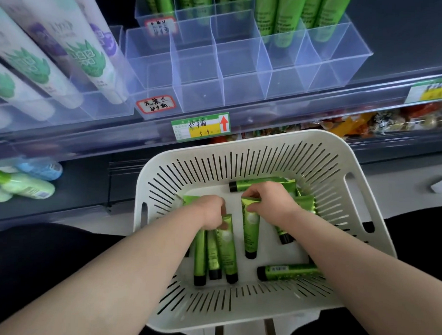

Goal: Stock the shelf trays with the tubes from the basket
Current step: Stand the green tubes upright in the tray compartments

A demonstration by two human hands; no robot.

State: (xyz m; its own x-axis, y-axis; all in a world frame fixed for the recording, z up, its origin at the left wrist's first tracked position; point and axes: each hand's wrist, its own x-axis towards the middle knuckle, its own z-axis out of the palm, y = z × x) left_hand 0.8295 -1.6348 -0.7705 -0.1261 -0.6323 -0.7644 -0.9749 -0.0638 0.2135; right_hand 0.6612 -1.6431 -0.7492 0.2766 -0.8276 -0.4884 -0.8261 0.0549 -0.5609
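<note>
Green tubes [252, 232] lay in the white slotted basket [240, 153] below the clear shelf trays [244, 74]. A bunch was gripped by the left hand [210, 212]; one tube's crimped end was pinched by the right hand [266, 197] fingers. A tube could have slipped from the crowded left-hand bunch. Tube lettering was too blurred to read; a handwritten price tag [201, 127] appeared to show "5 9".

A shop aisle, seen at a stocked shelf.
A price tag [201, 126] with a red arrow is clipped to the shelf edge [293, 112]; above it, clear divided trays [244, 74] hold green tubes [284, 15].
</note>
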